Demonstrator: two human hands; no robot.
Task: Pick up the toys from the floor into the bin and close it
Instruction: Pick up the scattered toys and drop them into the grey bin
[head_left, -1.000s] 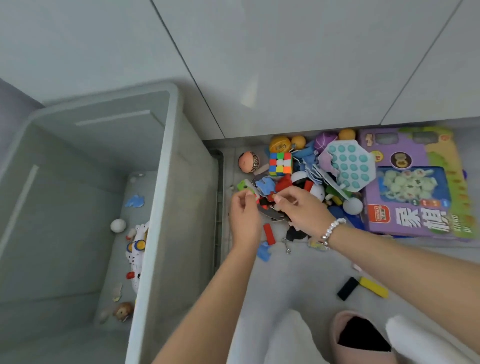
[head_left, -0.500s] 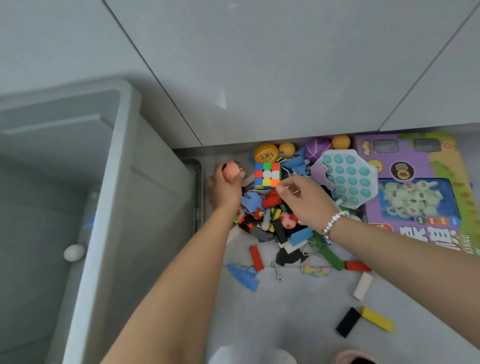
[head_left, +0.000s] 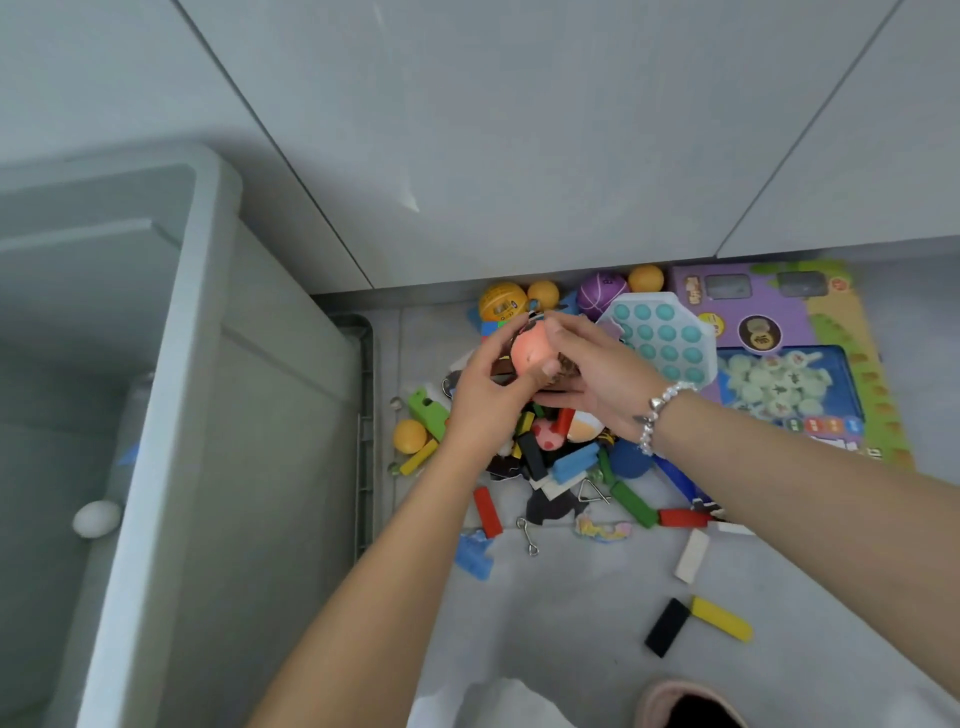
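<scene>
Pink and round, the small ball-shaped toy (head_left: 527, 352) sits between both hands above the toy pile (head_left: 561, 457) at the centre of the frame. The left hand (head_left: 485, 400) comes up from below and left, its fingers curled up around the toy's left side. The right hand (head_left: 597, 371) reaches in from the right, fingers curled over the top and right side, and a dark brownish piece shows under them, though blur hides whether that belongs to the same toy. Both hands grip it; neither is spread flat.

What the coming move turns on is the way to the bin (head_left: 208, 364). The pale bin fills the left of the frame, open at the top, its near wall rising just left of the pile. The toy therefore lies to the right of the bin's rim, and the left hand is the nearer one to it. My guess is that the toy has to travel leftward and up over that rim before it can drop. A round toy has no long axis to mind, so its turning matters little.

A white ball (head_left: 96, 517) already lies inside the bin at lower left. Many toys remain on the floor (head_left: 571, 623): coloured blocks, orange balls, a teal pop-bubble board (head_left: 660, 332) and a purple game box (head_left: 779, 322) at right. The task looks early, and no lid can be made out for certain.
</scene>
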